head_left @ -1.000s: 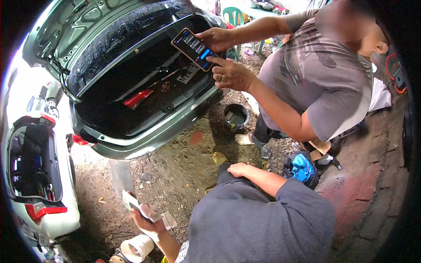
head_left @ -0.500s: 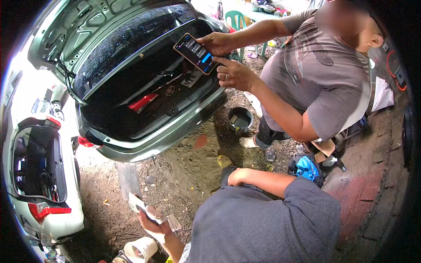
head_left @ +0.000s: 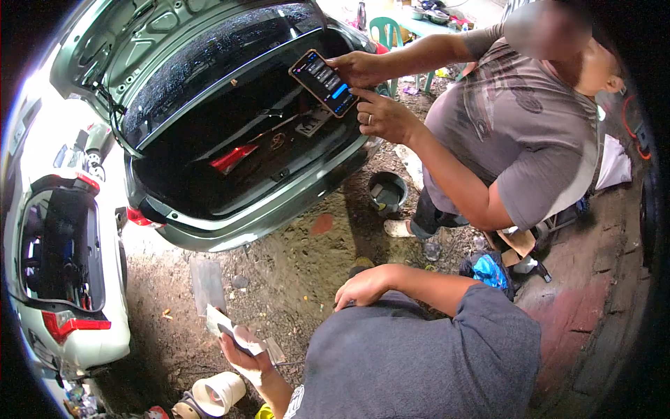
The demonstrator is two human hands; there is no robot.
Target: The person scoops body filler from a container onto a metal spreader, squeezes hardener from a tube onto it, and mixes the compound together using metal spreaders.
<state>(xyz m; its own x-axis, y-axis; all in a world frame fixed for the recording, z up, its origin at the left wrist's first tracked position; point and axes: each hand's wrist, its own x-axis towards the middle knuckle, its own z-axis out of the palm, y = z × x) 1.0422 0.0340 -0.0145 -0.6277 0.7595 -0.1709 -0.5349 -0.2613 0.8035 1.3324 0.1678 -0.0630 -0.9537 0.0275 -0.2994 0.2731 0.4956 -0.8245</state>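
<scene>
My left hand [head_left: 246,364], low on the left, is closed around a flat dark piece with pale, paper-like sheets [head_left: 216,322] on it; I cannot make out its exact kind. My right hand [head_left: 364,285] lies against the front of my dark grey shirt [head_left: 419,349], fingers pointing down and nothing visible in them. Across from me, another person holds up a phone [head_left: 324,82] in one hand [head_left: 354,68]. A finger of that person's other hand [head_left: 387,117] touches or nearly touches the lit screen.
A car with its boot open [head_left: 209,167] stands ahead; a red tail light [head_left: 234,159] lies inside. To the left is a white car [head_left: 112,342]. On the dirt ground are a black bucket [head_left: 387,202], a white bucket [head_left: 220,392] and a grey flat sheet [head_left: 206,283].
My right hand has shifted left along my shirt, and its fingers now show. The view has moved slightly. My left hand keeps its hold, and the other person still holds the phone.
</scene>
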